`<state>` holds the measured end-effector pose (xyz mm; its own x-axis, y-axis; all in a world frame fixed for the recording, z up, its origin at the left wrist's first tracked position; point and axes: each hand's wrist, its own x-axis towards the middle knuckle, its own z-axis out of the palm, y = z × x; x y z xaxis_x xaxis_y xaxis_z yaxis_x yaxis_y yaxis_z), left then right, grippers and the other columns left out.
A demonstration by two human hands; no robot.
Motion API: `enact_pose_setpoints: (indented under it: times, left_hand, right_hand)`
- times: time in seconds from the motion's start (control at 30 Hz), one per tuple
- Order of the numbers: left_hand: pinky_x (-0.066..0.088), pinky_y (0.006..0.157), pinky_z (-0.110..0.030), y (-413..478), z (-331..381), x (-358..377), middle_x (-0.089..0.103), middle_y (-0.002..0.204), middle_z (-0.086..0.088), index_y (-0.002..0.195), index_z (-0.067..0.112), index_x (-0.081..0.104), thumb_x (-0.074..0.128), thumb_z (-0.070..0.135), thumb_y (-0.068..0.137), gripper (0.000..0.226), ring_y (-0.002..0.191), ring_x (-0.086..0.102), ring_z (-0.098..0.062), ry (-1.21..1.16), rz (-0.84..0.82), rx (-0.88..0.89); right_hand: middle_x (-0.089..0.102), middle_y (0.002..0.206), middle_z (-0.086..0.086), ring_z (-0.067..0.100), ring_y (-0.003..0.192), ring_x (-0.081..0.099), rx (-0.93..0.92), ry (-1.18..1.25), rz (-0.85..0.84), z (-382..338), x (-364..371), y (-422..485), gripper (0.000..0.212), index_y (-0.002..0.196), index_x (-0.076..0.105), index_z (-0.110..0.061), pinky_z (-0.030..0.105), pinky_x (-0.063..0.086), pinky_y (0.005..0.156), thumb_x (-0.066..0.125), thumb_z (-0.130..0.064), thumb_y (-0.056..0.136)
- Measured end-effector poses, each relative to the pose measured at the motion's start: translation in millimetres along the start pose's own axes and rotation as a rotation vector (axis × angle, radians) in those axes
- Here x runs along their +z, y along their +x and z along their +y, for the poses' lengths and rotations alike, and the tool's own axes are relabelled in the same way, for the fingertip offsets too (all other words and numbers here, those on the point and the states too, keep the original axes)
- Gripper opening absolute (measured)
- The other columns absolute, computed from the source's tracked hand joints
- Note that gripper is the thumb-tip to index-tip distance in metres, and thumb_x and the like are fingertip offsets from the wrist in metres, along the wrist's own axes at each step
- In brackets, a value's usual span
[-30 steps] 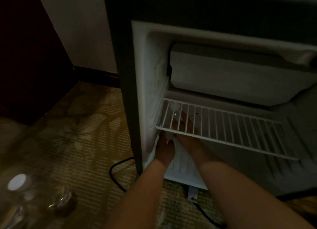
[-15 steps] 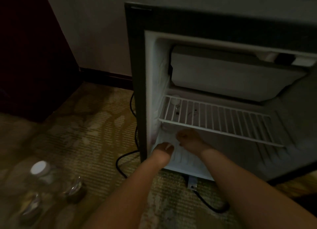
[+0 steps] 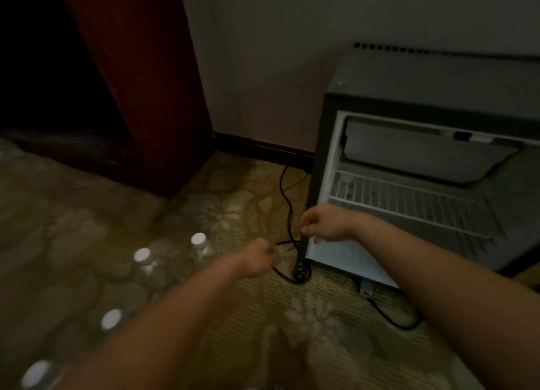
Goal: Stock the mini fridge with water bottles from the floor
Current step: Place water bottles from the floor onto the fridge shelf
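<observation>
The small dark mini fridge [image 3: 327, 132] is standing open on the patterned carpet [image 3: 73, 229]. A clear plastic water bottle with a white cap [image 3: 348, 182] is showing at the left under the white wire shelf [image 3: 409, 202]. More clear bottles with white caps [image 3: 146, 261] are standing on the carpet. The left hand [image 3: 257, 258] and right hand [image 3: 324, 224] are hanging loosely curled, holding nothing, near a black cord [image 3: 287, 205].
</observation>
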<state>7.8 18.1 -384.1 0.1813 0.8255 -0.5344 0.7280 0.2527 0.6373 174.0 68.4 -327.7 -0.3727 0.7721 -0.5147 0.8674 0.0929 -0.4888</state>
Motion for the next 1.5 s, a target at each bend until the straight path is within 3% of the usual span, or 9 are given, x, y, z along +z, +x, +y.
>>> enact_pose_setpoints:
  times: [0.23,0.33,0.5,0.67,0.93,1.1,1.23,1.33,1.5]
  left_hand:
    - [0.046,0.092,-0.032,-85,-42,-62,0.063,0.116,-0.015,0.115,0.005,0.062,0.049,0.022,0.095,0.030,0.107,0.059,-0.028,0.098,0.207,-0.006]
    - [0.043,0.080,-0.029,-99,-73,-76,0.063,0.102,-0.010,0.105,0.006,0.066,0.052,0.023,0.093,0.025,0.096,0.059,-0.025,0.108,0.230,-0.054]
    - [0.043,0.079,-0.032,-86,-115,-76,0.059,0.093,-0.006,0.089,0.014,0.061,0.051,0.021,0.093,0.013,0.088,0.056,-0.020,0.050,0.229,-0.099]
    - [0.045,0.093,-0.034,-56,-144,-54,0.059,0.120,-0.009,0.120,0.012,0.056,0.039,0.020,0.096,0.030,0.104,0.055,-0.021,-0.021,0.210,-0.168]
    - [0.032,0.109,-0.029,-11,-166,-27,0.039,0.147,-0.008,0.147,0.013,0.025,0.057,0.017,0.091,0.064,0.134,0.040,-0.023,-0.381,0.284,-0.096]
    - [0.027,0.083,-0.005,-5,-170,-17,0.040,0.143,-0.005,0.148,0.013,0.012,0.061,0.008,0.087,0.078,0.125,0.040,-0.012,-0.467,0.309,-0.078]
    - [0.033,0.089,-0.004,-11,-175,-6,0.040,0.144,-0.006,0.147,0.011,0.016,0.062,-0.004,0.084,0.079,0.127,0.039,-0.010,-0.525,0.333,0.019]
    - [0.034,0.076,0.009,-19,-177,-4,0.043,0.128,0.007,0.142,0.019,0.018,0.062,-0.004,0.083,0.077,0.118,0.042,-0.003,-0.516,0.305,0.021]
    - [0.041,0.064,0.005,-33,-170,-3,0.045,0.123,0.005,0.145,0.019,0.025,0.065,0.006,0.084,0.074,0.110,0.042,-0.006,-0.532,0.184,-0.024]
  right_hand:
    - [0.059,0.121,0.006,0.020,0.103,0.062,-0.129,-0.095,-0.025,-104,35,-24,0.032,0.126,0.056,-0.012,0.030,0.049,0.087,0.050,-0.021,0.096]
    - [0.060,0.122,0.010,0.022,0.105,0.062,-0.162,-0.176,-0.031,-140,55,-17,0.033,0.126,0.056,-0.010,0.030,0.047,0.085,0.050,-0.020,0.095]
    - [0.059,0.124,0.012,0.028,0.111,0.057,-0.190,-0.367,0.011,-166,89,18,0.033,0.121,0.059,-0.007,0.035,0.047,0.090,0.053,-0.019,0.091]
    - [0.049,0.136,0.012,0.027,0.121,0.050,-0.183,-0.393,0.055,-161,118,70,0.045,0.134,0.046,-0.011,0.034,0.045,0.094,0.054,-0.013,0.090]
    - [0.041,0.144,0.015,0.033,0.128,0.045,-0.216,-0.372,-0.009,-132,153,120,0.063,0.147,0.022,-0.023,0.041,0.041,0.104,0.049,-0.010,0.091]
    - [0.041,0.140,0.018,0.036,0.122,0.048,-0.239,-0.388,0.054,-128,162,134,0.057,0.145,0.023,-0.023,0.039,0.043,0.095,0.047,-0.013,0.094]
    - [0.042,0.131,0.020,0.038,0.115,0.051,-0.217,-0.448,0.074,-129,165,133,0.036,0.130,0.036,-0.015,0.040,0.044,0.090,0.045,-0.015,0.094]
    - [0.050,0.126,0.020,0.037,0.114,0.053,-0.240,-0.553,0.056,-127,169,124,0.042,0.132,0.031,-0.015,0.039,0.044,0.085,0.046,-0.014,0.093]
    - [0.058,0.120,0.019,0.034,0.111,0.056,-0.238,-0.423,0.076,-111,165,96,0.038,0.130,0.034,-0.014,0.037,0.045,0.084,0.047,-0.023,0.095]
